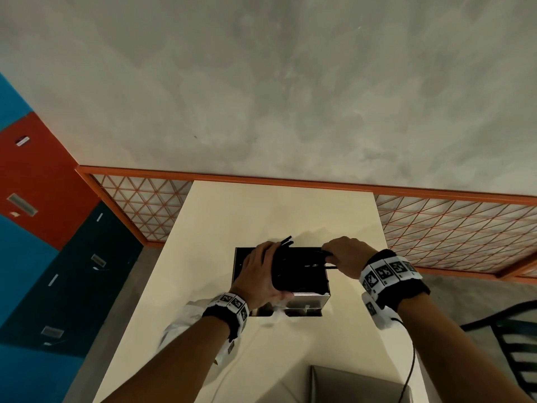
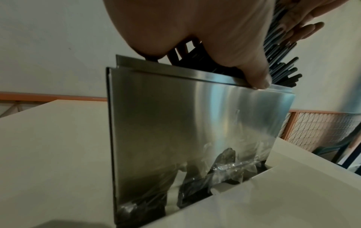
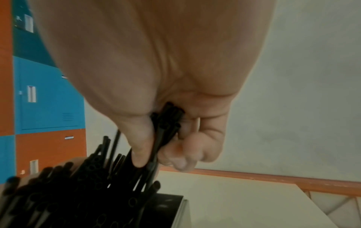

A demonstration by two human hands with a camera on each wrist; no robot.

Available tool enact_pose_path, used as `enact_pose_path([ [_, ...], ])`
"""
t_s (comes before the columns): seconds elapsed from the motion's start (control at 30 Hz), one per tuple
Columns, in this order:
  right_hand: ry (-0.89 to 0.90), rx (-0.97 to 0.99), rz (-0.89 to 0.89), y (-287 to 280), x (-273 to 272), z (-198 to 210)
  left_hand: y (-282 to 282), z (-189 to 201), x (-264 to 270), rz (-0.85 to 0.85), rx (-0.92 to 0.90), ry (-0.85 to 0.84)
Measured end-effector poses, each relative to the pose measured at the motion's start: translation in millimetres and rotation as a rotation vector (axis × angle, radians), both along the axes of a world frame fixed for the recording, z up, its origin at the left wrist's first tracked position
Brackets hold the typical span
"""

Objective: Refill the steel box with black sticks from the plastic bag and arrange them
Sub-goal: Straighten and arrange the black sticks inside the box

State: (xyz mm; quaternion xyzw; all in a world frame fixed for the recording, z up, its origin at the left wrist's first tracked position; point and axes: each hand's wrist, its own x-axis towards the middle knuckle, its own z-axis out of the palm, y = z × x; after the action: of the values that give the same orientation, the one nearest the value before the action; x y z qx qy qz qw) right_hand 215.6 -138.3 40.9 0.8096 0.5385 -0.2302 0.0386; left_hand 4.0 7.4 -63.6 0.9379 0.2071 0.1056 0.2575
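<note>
The steel box point(image 1: 309, 298) stands upright on the cream table point(image 1: 220, 216), packed with black sticks point(image 1: 293, 274) that poke above its rim. My left hand point(image 1: 261, 269) lies flat against the left side of the bundle. Its fingers point(image 2: 304, 29) run straight along the sticks point(image 2: 283, 66) and its thumb rests on the near rim of the box point(image 2: 195, 123). My right hand point(image 1: 329, 257) is at the right side of the box top and pinches several sticks point(image 3: 166, 128) between thumb and curled fingers point(image 3: 185, 157). The crumpled plastic bag point(image 1: 183, 327) lies under my left forearm.
A grey carton point(image 1: 360, 385) sits at the table's near edge. A black cable point(image 1: 409, 359) hangs from my right wrist. An orange mesh fence point(image 1: 441, 225) runs behind the table, coloured lockers point(image 1: 43, 199) stand on the left, and a dark chair point(image 1: 517, 344) on the right.
</note>
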Motion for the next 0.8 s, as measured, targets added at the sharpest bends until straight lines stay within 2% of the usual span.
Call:
enact_pose_path([
  [0.2, 0.091, 0.042, 0.001, -1, -2, 4, 8, 9, 12, -0.05, -0.217, 0.101],
  [0.33, 0.205, 0.047, -0.061, 0, -7, 2, 7, 10, 16, -0.073, -0.204, 0.133],
  [0.6, 0.221, 0.046, -0.089, 7, -4, 15, 3, 1, 15, -0.105, -0.171, 0.102],
  [0.67, 0.196, -0.031, -0.06, 12, -7, 15, 1, 1, 17, -0.114, -0.153, 0.106],
  [0.8, 0.001, -0.2, 0.005, 27, -19, 8, -3, -4, 16, -0.109, -0.13, 0.1],
])
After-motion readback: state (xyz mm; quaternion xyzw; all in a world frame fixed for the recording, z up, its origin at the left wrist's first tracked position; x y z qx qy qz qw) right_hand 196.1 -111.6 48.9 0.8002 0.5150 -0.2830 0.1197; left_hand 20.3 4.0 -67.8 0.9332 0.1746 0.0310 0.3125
